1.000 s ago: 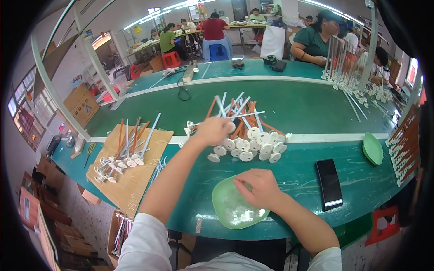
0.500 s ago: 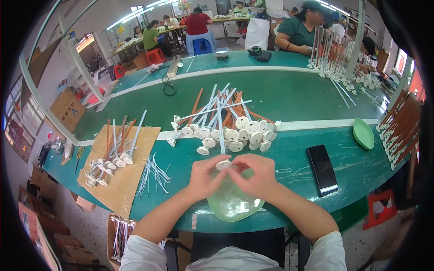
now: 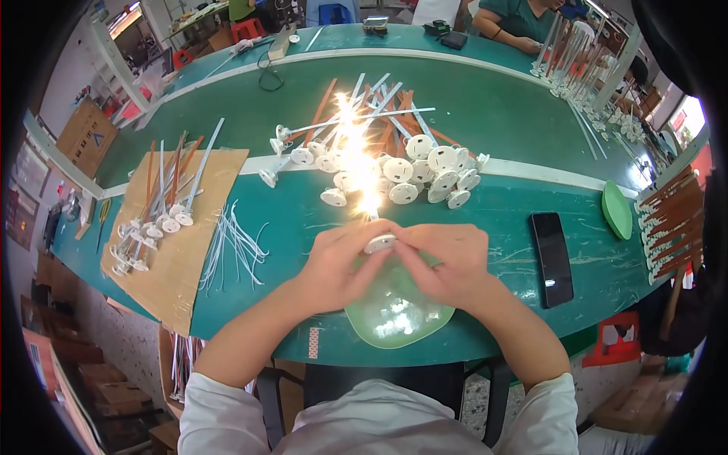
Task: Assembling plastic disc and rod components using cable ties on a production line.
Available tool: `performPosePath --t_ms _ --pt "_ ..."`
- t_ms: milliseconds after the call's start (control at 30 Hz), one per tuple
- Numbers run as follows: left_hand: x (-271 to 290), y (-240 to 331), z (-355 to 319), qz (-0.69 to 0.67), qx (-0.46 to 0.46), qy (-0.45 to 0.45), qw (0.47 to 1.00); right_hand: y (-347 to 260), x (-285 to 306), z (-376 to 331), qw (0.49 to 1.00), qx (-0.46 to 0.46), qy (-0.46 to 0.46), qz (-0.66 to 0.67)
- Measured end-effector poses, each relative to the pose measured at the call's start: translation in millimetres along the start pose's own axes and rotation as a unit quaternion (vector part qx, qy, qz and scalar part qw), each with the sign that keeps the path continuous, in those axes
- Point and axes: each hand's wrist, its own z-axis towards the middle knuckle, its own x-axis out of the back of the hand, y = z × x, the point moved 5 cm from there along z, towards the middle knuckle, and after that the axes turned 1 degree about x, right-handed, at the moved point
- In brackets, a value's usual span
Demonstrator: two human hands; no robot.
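Between both hands is an LED strip [image 3: 353, 152] standing out from a round white base [image 3: 380, 243]. The strip glows bright yellow-white, and its glare hides part of the pile behind. My left hand [image 3: 334, 262] grips the base from the left with thumb and fingers. On the other side, my right hand [image 3: 447, 262] pinches the base's right edge. Just below the hands lies a pale green tray [image 3: 398, 326] with shiny, indistinct contents. Beyond them is a pile of similar white bases [image 3: 444, 158] with white and orange-brown strips.
A cardboard sheet [image 3: 171, 280] at left carries more strips with bases, beside loose white wires [image 3: 231, 246]. To the right are a black phone [image 3: 551, 259], a green dish [image 3: 616, 210] and a rack of brown strips [image 3: 673, 224]. Across the bench sits a co-worker [image 3: 523, 23].
The strip was unlit half a second ago and now shines brightly. My view has tipped downward, so the bench sits higher in the picture. Both hands keep hold of the base.
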Motion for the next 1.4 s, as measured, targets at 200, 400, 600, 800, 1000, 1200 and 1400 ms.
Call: performPosePath --t_ms 200,400,600,800,1000,1200,1400 --pt "0.9 -0.1 -6.1 0.028 0.000 -0.020 0.999 -2.3 -2.5 -4.1 0.999 -0.042 -0.006 0.013" --pt "-0.8 0.0 -6.8 0.043 -0.012 -0.020 0.999 -4.2 -3.0 -1.9 0.999 -0.047 0.006 0.011" --pt "2.9 2.9 -7.4 0.029 -0.030 0.016 0.999 -11.2 2.9 5.6 0.998 -0.023 -0.015 0.051" --pt "8.8 2.7 -9.2 0.021 0.007 0.017 1.000 -11.8 -1.3 4.2 0.988 -0.091 -0.038 0.121" --pt "7.1 4.4 -9.0 0.076 -0.090 0.006 0.993 -11.6 -2.4 1.3 0.980 -0.114 -0.048 0.158" --pt "6.4 2.3 -14.1 0.071 -0.140 0.039 0.987 -13.3 -2.5 2.0 0.981 -0.117 -0.057 0.142" --pt "3.9 0.0 -16.2 0.061 -0.128 0.042 0.989 -11.1 -3.0 0.2 0.980 -0.127 -0.056 0.143"
